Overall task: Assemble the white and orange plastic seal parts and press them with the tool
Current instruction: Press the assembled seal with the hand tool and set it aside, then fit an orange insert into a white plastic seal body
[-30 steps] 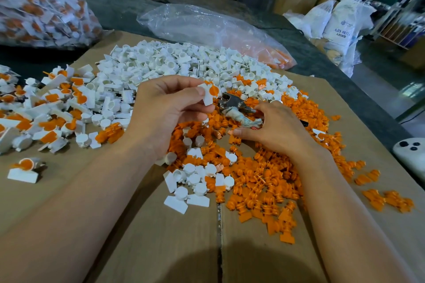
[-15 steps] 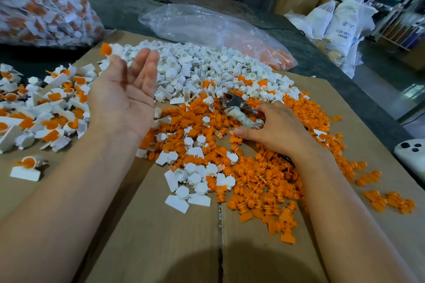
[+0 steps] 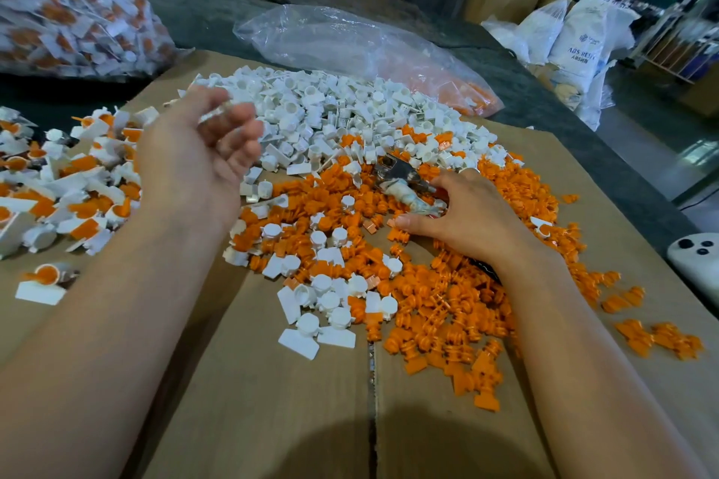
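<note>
Loose white seal parts (image 3: 330, 109) are heaped at the back of the cardboard sheet (image 3: 272, 401). Orange seal parts (image 3: 447, 307) spread across its middle and right. Assembled white-and-orange seals (image 3: 81, 183) lie in a heap on the left. My left hand (image 3: 202, 156) hovers palm up between that heap and the white parts; its fingers are loosely curled and blurred, and nothing shows in it. My right hand (image 3: 470, 218) rests on the orange parts and grips the wrapped handle of the metal pressing tool (image 3: 400, 179), whose jaws point toward the white heap.
A clear plastic bag (image 3: 350, 43) with some orange parts lies behind the cardboard. A big bag of assembled seals (image 3: 70, 0) stands at the back left. A white device (image 3: 696, 261) sits off the right edge. Boxes and sacks fill the background.
My left hand held an assembled seal at the tool, swung left and opened flat, tossing it toward the left heap. Now its fingers curl loosely. My right hand stayed on the tool.
</note>
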Demonstrator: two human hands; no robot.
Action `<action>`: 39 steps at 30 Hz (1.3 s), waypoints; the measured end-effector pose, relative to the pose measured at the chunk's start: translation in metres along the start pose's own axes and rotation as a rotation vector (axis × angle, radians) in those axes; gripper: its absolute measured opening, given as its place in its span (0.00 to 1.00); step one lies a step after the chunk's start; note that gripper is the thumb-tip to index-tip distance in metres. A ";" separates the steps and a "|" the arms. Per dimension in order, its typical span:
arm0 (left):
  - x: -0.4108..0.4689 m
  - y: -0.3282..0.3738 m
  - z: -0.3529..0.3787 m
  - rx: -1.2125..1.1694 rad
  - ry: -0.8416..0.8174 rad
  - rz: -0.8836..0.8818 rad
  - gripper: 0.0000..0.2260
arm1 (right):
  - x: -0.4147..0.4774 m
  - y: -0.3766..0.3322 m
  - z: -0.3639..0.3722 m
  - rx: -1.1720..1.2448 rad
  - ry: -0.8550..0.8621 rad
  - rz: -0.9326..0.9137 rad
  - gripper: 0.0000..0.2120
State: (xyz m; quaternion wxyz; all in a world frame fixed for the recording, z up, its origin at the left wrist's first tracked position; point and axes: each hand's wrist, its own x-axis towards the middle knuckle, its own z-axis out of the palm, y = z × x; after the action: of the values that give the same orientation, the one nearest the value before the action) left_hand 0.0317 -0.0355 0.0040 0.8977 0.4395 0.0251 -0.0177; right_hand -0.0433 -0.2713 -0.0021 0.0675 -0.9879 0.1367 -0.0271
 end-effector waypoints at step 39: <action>-0.025 -0.016 0.022 0.848 -0.460 0.269 0.16 | -0.019 -0.051 0.002 0.183 0.019 -0.470 0.13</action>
State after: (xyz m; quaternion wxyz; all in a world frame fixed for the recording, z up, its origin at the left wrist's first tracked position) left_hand 0.0063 -0.0620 0.0063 0.6166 0.7498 -0.2397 -0.0069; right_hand -0.0483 -0.2168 0.0028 0.1471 -0.9821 -0.0990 -0.0636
